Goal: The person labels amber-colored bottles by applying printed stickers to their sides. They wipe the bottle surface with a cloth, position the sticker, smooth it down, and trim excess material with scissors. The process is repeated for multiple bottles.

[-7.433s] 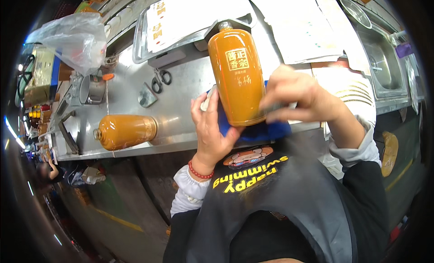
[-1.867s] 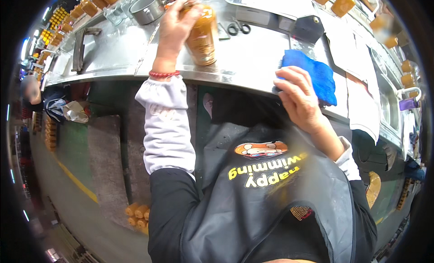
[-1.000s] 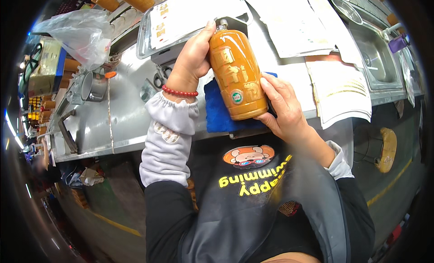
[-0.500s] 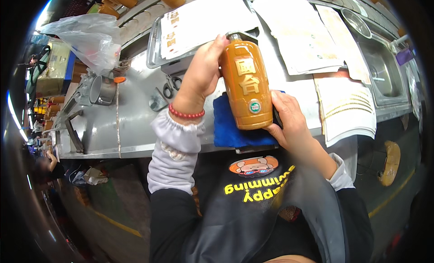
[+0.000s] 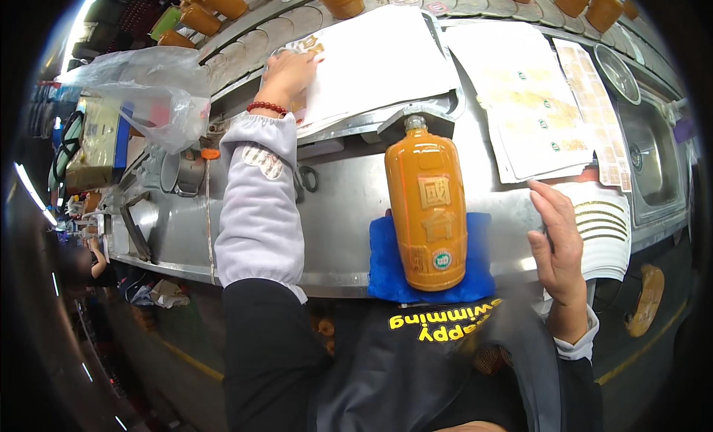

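A glossy amber-brown bottle [image 5: 420,164] with raised gold characters and a small green round seal lies on a folded blue cloth [image 5: 479,261]. Its neck rests in a dark metal cradle [image 5: 390,124]. My left hand [image 5: 290,75] reaches out to the far-left corner of a stack of white decal sheets [image 5: 379,60], its fingers spread over gold-printed marks there. Whether a fingertip has hold of a decal is hidden. My right hand [image 5: 561,246] is open and holds nothing, just right of the bottle and apart from it.
More decal sheets [image 5: 527,98] and a sheet stack with gold stripes [image 5: 601,242] lie at the right, near a metal bowl [image 5: 618,74] and a sink [image 5: 650,161]. Scissors [image 5: 307,179] and a metal pot [image 5: 183,172] are at the left. Brown bottles [image 5: 338,0] stand along the back.
The bottle, held up in both hands before, now lies on the cloth with its neck in the cradle. My left hand has moved to the decal sheets; my right hand has let go and moved right.
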Tool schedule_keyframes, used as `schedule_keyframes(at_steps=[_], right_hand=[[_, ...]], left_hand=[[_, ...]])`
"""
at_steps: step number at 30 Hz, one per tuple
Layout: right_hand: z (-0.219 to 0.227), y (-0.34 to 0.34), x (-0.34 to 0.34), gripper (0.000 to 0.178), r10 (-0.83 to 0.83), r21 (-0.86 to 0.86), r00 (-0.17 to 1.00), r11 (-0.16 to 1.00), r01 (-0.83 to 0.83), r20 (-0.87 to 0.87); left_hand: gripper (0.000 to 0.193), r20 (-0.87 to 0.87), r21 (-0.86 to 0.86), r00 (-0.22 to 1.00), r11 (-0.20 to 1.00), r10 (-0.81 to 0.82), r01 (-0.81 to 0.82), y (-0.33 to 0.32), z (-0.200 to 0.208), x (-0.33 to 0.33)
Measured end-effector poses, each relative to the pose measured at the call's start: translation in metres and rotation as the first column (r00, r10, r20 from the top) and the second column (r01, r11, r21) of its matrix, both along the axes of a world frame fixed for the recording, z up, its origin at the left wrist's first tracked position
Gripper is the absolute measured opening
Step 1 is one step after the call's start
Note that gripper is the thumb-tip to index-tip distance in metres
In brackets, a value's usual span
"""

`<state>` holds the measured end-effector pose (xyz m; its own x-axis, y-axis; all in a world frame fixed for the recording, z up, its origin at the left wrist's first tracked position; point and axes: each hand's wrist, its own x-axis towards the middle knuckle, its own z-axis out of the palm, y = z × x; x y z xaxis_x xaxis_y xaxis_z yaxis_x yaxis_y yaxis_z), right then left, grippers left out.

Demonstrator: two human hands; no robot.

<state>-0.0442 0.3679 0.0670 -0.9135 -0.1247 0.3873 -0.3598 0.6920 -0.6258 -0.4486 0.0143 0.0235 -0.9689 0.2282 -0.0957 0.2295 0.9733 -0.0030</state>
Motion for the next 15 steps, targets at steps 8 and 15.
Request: schedule_keyframes(at_steps=[8, 15], right_hand=[[-0.001, 0.009, -0.015, 0.038, -0.019, 0.029, 1.000, 0.999, 0.019, 0.014], [-0.003, 0.008, -0.020, 0.041, -0.049, 0.064, 0.994, 0.997, 0.043, 0.093]], left_hand=[[0.057, -0.201, 0.060, 0.979, 0.998, -0.015, 0.028, -0.002, -0.004, -0.064], [0.038, -0.110, 0.336, 0.989, 0.933, -0.096, 0.128, -0.007, -0.003, -0.084]])
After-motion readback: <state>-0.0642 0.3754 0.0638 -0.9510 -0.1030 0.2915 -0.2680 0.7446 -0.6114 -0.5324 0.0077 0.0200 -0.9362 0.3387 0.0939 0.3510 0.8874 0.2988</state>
